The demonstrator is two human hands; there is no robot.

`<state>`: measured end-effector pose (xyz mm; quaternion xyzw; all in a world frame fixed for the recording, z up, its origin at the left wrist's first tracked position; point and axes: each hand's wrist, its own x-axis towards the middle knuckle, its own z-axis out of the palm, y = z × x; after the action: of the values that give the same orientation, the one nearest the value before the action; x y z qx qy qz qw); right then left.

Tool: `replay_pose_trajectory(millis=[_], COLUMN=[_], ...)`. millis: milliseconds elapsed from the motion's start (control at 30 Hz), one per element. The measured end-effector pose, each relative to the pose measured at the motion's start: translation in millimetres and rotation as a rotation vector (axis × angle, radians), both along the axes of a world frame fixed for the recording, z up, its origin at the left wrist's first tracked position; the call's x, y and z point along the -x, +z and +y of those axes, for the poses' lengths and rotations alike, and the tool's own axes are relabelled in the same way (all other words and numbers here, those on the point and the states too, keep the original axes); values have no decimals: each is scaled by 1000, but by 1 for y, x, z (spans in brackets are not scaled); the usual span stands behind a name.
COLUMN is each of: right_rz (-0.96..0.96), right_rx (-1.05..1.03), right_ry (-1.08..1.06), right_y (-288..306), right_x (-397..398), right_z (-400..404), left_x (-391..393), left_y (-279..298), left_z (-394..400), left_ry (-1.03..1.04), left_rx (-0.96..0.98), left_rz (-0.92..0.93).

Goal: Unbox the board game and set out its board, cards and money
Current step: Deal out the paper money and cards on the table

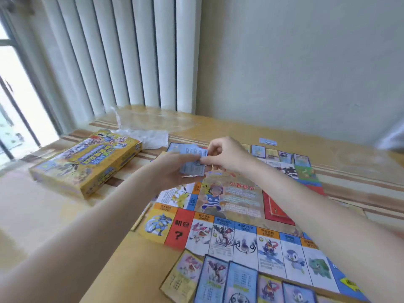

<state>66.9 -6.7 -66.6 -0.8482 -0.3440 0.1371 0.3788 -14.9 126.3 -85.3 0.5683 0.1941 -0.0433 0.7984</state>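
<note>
A small stack of blue cards (193, 161) is held above the far part of the board (236, 206), cradled in the left hand (175, 169) and pinched by the right hand (225, 156). The box (87, 167) is set left of the board on the table (54, 215), and more cards (240, 281) are laid along its near edge.

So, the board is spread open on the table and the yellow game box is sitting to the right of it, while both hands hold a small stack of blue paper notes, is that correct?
Not quite: in the head view the yellow game box sits to the left of the board, not the right. The rest holds: the board lies open on the table, and the left hand and right hand hold the blue paper notes.
</note>
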Motion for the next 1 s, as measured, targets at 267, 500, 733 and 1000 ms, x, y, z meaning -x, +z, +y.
replay_pose_trajectory(millis=[267,500,733,1000], right_rz=[89,152,-94,-96], right_rx=[-118,117,248,41], right_ry=[-70,-4,-50,-90], right_y=[-8,-31,-58,-41], right_x=[65,89,88,90], right_z=[71,131,163,150], left_x=[79,88,71,77], left_y=[-4,-17,-20,-17], left_z=[71,108,127,120], left_ry=[314,485,509,472], left_rx=[-191,-257,-207,-248], left_rz=[-13,47,55,-30])
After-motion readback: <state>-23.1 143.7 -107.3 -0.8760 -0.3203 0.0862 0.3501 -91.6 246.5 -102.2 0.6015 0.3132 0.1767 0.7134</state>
